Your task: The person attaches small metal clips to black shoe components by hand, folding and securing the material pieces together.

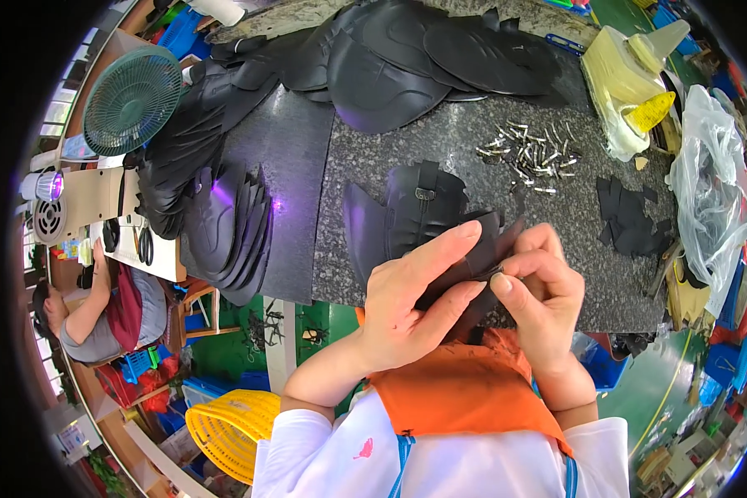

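Observation:
Close to my body, at the table's front edge, both hands hold a black leather piece [488, 245]. My left hand [411, 290] has it between thumb and fingers. My right hand [544, 290] pinches its edge between thumb and forefinger; whatever small thing lies at the fingertips is too small to make out. Just beyond my left hand lies a black leather upper with a strap and metal buckle [425, 194]. Whether it joins the held piece is hidden by my hand. Farther right is a scatter of small buckles with short straps [529, 156].
Stacked black leather pieces [382, 62] line the table's back, with another stack [224, 228] at left. Black strips [631, 216], a yellowish container [618, 83] and a clear plastic bag [710, 183] are at right. A green fan [133, 100] and a seated person [120, 311] are at left.

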Demonstrator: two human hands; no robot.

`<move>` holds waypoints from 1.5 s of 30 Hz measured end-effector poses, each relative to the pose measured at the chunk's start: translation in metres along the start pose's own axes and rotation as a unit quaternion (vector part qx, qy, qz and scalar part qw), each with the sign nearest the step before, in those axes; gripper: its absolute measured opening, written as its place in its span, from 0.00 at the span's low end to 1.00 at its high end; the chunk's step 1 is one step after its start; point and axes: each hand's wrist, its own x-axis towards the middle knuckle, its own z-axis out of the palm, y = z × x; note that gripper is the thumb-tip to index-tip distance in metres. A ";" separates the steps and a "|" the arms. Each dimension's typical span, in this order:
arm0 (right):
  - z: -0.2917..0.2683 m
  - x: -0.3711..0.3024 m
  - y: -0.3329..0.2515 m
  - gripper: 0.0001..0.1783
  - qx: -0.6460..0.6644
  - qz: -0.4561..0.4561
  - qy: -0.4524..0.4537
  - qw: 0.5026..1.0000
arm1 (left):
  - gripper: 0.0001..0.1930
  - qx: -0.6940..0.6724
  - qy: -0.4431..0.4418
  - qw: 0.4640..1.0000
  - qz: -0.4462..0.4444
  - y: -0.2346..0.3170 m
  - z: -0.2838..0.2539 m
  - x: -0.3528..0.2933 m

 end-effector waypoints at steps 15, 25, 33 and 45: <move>-0.016 0.027 -0.009 0.11 -0.060 0.023 -0.047 0.997 | 0.31 -0.153 -0.007 0.960 -0.234 -0.004 -0.004 0.013; 0.006 0.011 -0.015 0.18 -0.177 0.051 0.042 0.982 | 0.11 -0.100 -0.057 0.967 -0.229 0.001 -0.006 -0.003; 0.004 0.009 -0.006 0.17 -0.091 0.006 -0.039 0.995 | 0.10 -0.032 -0.039 0.993 -0.108 0.011 -0.021 -0.005; 0.028 0.005 -0.014 0.14 0.028 0.128 -0.053 0.990 | 0.14 -0.095 -0.173 0.977 -0.083 -0.005 -0.054 0.003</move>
